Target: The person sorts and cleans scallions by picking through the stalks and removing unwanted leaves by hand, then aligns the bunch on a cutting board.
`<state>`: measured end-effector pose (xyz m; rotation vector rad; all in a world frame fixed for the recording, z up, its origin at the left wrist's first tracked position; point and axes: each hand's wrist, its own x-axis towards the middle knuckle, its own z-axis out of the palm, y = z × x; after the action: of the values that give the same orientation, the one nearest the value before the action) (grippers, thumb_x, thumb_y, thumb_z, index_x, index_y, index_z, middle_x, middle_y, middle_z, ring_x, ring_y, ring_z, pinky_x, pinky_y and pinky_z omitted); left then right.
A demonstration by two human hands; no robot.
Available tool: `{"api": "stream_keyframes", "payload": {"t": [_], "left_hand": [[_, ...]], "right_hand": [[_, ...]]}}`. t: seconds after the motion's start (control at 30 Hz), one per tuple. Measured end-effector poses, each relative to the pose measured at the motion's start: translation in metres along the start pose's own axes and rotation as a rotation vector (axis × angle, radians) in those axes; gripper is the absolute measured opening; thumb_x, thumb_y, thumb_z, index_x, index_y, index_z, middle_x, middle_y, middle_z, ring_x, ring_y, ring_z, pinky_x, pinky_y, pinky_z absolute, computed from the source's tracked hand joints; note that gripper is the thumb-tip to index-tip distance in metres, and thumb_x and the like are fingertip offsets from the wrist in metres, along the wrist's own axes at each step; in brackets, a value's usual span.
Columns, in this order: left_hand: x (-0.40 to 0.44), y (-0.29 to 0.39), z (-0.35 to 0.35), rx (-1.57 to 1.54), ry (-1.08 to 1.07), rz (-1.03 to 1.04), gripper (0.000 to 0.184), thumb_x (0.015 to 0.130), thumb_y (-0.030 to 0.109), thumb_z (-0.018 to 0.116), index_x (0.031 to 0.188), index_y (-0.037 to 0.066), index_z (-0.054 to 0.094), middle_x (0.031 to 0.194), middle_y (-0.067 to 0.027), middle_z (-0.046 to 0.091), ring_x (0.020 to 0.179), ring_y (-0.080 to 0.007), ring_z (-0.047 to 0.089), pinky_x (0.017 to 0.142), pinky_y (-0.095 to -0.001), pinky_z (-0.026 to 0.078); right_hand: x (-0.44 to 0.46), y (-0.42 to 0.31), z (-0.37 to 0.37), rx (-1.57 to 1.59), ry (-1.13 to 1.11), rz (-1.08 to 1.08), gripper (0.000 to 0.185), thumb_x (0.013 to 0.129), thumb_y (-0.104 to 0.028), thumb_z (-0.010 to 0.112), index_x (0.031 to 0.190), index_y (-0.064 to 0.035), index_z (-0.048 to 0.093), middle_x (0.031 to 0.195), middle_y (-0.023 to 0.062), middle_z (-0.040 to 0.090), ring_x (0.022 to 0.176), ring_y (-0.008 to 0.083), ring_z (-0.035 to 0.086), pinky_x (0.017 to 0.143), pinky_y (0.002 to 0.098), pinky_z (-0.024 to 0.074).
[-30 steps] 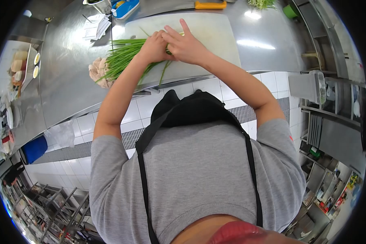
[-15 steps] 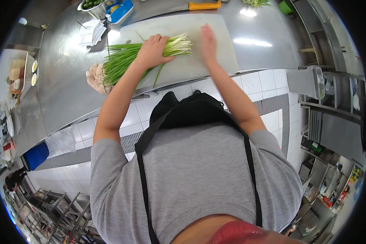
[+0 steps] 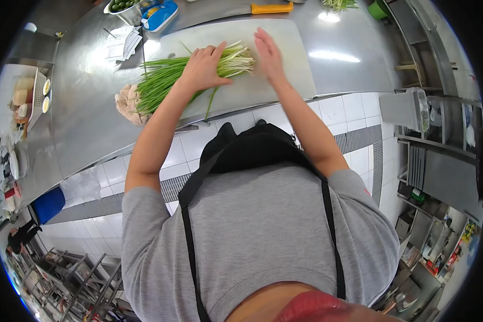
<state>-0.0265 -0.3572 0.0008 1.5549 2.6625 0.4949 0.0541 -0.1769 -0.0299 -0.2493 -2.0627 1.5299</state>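
Note:
A thick bunch of spring onions (image 3: 163, 80) lies across the white cutting board (image 3: 290, 80), green tops to the left and pale root ends to the right. My left hand (image 3: 203, 68) is wrapped over the bunch near its pale end, thumb on the near side. One loose stalk sticks out below it toward the board's front edge. Just right of the root ends is my right hand (image 3: 269, 55), fingers stretched out and palm turned toward the bunch, holding nothing. Under the green tips at the left sits a crumpled beige cloth (image 3: 127, 103).
A knife with a yellow-orange handle (image 3: 272, 8) lies behind the board. Paper slips (image 3: 124, 44), a blue packet (image 3: 161, 17) and a metal container of small green produce (image 3: 127, 9) stand back left. More cut greens (image 3: 339, 5) and a green container (image 3: 378, 11) are back right.
My right hand has moved slightly left toward the root ends, its fingers now clearer. My left hand stays on the spring onions, its thumb and index finger spread a little wider.

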Motion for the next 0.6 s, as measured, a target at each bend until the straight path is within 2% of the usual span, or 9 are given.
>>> {"api": "stream_keyframes", "payload": {"t": [0.03,0.07,0.17,0.27,0.33,0.43,0.5,0.6], "left_hand": [[0.0,0.001,-0.001,0.004,0.001,0.001,0.096,0.058,0.044,0.074,0.134,0.008,0.028,0.11,-0.0176,0.05,0.101,-0.0345,0.049,0.089,-0.0408,0.039],[0.0,0.002,-0.003,-0.006,-0.023,-0.021,0.097,0.058,0.044,0.074,0.134,0.008,0.028,0.111,-0.0176,0.05,0.101,-0.0345,0.049,0.089,-0.0408,0.039],[0.002,0.004,-0.005,-0.022,-0.064,-0.056,0.098,0.057,0.046,0.074,0.135,0.008,0.028,0.112,-0.0179,0.049,0.102,-0.0347,0.048,0.09,-0.0408,0.038],[0.003,0.0,-0.002,-0.019,-0.057,-0.054,0.099,0.057,0.047,0.073,0.135,0.008,0.027,0.116,-0.0182,0.048,0.104,-0.0348,0.047,0.092,-0.0406,0.038],[0.002,0.002,-0.008,-0.04,-0.056,-0.088,0.1,0.057,0.048,0.073,0.136,0.009,0.026,0.12,-0.0181,0.046,0.108,-0.0347,0.046,0.094,-0.0402,0.037],[-0.001,-0.005,-0.021,-0.123,0.046,-0.088,0.09,0.065,0.045,0.07,0.135,0.007,0.027,0.123,-0.0173,0.045,0.113,-0.0318,0.044,0.097,-0.038,0.034],[-0.002,-0.02,-0.029,-0.307,0.167,-0.051,0.076,0.072,0.04,0.065,0.133,0.007,0.033,0.123,-0.0158,0.047,0.114,-0.0286,0.045,0.097,-0.0361,0.033],[0.006,-0.017,-0.05,-0.54,0.362,0.041,0.057,0.08,0.036,0.059,0.126,0.005,0.043,0.117,-0.0146,0.052,0.11,-0.0269,0.048,0.096,-0.0338,0.034]], "right_hand": [[0.004,0.002,-0.014,0.016,0.041,0.073,0.035,0.087,-0.023,0.053,0.117,-0.0049,0.053,0.115,0.0127,0.052,0.099,0.0196,0.055,0.083,0.0264,0.0436],[0.01,0.015,-0.026,-0.044,0.065,-0.012,0.023,0.078,-0.018,0.063,0.099,-0.0072,0.064,0.096,0.0078,0.06,0.079,0.014,0.059,0.067,0.0239,0.0467],[-0.002,-0.02,-0.042,-0.291,-0.247,0.144,0.017,0.075,-0.019,0.066,0.085,-0.0056,0.067,0.08,0.0066,0.063,0.07,0.0138,0.06,0.063,0.0246,0.0466],[-0.011,-0.015,-0.037,-0.31,-0.242,0.152,0.016,0.072,-0.02,0.067,0.079,-0.0049,0.067,0.07,0.0062,0.063,0.064,0.0134,0.059,0.061,0.0248,0.047],[-0.008,-0.018,-0.044,-0.371,-0.21,0.093,0.015,0.072,-0.019,0.067,0.078,-0.0046,0.067,0.07,0.007,0.063,0.063,0.0134,0.059,0.061,0.0249,0.0472],[0.009,-0.035,-0.078,-0.46,-0.131,-0.038,0.014,0.072,-0.017,0.066,0.078,-0.0048,0.066,0.07,0.0055,0.064,0.063,0.0118,0.058,0.06,0.0241,0.0468],[0.026,-0.06,-0.1,-0.283,-0.039,0.192,0.013,0.074,-0.017,0.065,0.078,-0.0048,0.066,0.071,0.0023,0.064,0.064,0.01,0.058,0.061,0.0222,0.0454],[0.04,-0.102,-0.096,-0.082,-0.037,0.029,0.012,0.078,-0.015,0.065,0.083,-0.0038,0.066,0.076,-0.0008,0.063,0.069,0.0063,0.056,0.064,0.0199,0.0449]]}}
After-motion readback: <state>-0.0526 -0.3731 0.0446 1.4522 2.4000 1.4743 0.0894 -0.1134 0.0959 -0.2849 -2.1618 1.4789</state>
